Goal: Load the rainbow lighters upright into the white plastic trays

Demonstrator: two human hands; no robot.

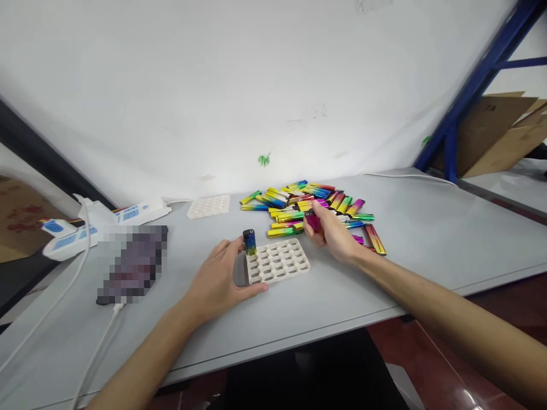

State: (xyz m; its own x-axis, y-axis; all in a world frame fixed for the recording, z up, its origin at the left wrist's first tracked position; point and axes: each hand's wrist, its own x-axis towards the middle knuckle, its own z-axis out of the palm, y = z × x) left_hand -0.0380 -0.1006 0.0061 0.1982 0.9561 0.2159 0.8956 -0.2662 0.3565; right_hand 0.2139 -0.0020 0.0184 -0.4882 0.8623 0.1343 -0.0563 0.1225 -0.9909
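A white slotted tray (278, 261) lies on the table in front of me. My left hand (217, 280) holds its left end, with the thumb along the near edge and the fingertips at the far left corner. In that corner slot a blue-and-yellow lighter (249, 242) stands upright, beside my fingertips. My right hand (331, 230) grips a magenta lighter (313, 221), its dark top showing, just beyond the tray's far right corner. Behind and around this hand spreads a pile of shiny multicoloured lighters (284, 216), lying flat; my hand hides part of it.
Farther back on the left lies a second white slotted tray (208, 206). A white power strip (128, 213) and a blurred-out dark object (139, 265) with a white cable (100, 347) are at the left. The wall (256, 102) borders the table's back; cardboard boxes (491, 131) stand right.
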